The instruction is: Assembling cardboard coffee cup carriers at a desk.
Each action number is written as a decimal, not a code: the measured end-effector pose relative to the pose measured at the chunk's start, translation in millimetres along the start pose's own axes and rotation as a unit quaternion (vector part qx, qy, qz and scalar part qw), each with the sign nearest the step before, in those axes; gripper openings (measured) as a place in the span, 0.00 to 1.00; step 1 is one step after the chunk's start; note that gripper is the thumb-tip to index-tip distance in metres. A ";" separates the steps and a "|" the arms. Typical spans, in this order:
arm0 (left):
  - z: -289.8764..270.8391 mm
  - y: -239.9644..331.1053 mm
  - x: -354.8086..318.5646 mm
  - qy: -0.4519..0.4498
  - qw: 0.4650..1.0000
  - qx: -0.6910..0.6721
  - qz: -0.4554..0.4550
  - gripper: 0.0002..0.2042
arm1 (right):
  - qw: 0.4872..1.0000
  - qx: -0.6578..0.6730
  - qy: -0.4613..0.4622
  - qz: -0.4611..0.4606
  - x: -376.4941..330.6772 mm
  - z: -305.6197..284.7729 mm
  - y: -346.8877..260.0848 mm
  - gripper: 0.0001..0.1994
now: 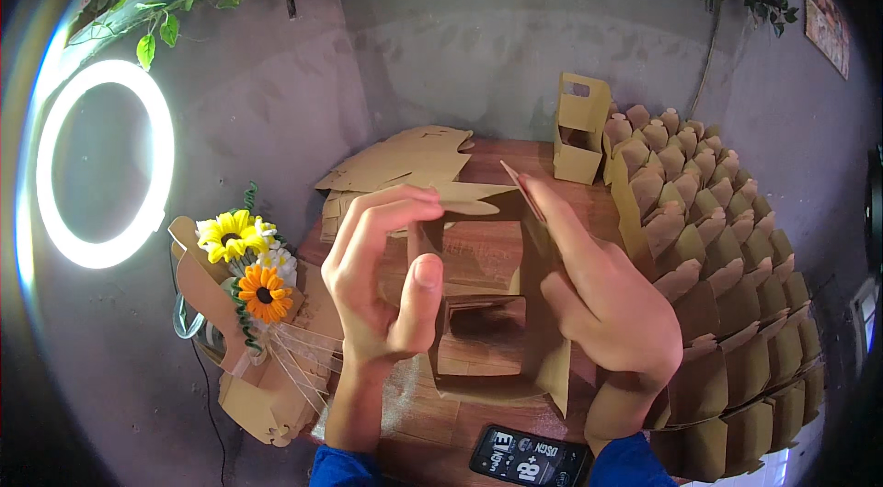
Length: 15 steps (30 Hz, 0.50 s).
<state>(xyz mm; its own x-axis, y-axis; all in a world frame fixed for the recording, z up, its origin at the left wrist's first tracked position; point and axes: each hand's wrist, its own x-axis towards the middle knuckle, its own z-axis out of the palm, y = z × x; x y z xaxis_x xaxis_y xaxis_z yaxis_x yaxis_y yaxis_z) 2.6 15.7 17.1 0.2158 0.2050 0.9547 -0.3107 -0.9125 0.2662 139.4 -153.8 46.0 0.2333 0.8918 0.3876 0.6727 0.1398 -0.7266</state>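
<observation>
Between my hands is a partly folded brown cardboard box [549,340], its open frame facing me and showing the wooden table through it. My left hand [382,275] is curved along its left side, fingertips on the upper flap [474,192] and thumb raised apart from the fingers. On the other side my right hand [612,303] grips the box's upper right edge, its fingers along a raised flap [521,188]. Part of the right hand's grip is hidden behind its own knuckles.
Flat cardboard sheets [405,158] lie stacked behind the box. A finished carrier [579,142] with a handle hole stands at the back. Rows of folded cartons [708,239] fill the right. Left are artificial flowers [262,271] and a lit ring lamp [52,165]. A black phone [531,458] lies near me.
</observation>
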 end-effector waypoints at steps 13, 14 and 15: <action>-8.2 17.3 7.5 -0.111 0.985 0.124 -0.049 0.11 | 0.987 -0.124 -0.004 -0.104 22.2 10.3 18.7 0.35; -8.1 15.5 7.0 -0.115 0.985 0.119 -0.047 0.12 | 0.987 -0.123 -0.006 -0.103 23.4 11.4 20.2 0.35; -8.5 14.4 6.7 -0.115 0.985 0.118 -0.049 0.12 | 0.987 -0.127 0.017 -0.094 24.9 12.6 21.2 0.34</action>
<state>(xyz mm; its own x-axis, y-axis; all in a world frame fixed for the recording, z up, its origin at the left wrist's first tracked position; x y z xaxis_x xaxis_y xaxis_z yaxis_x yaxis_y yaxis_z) -8.3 7.0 28.5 0.4463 0.2348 0.8635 -0.0595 -0.9550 0.2904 150.7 -123.2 33.1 0.1092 0.8446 0.5241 0.8598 0.1843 -0.4762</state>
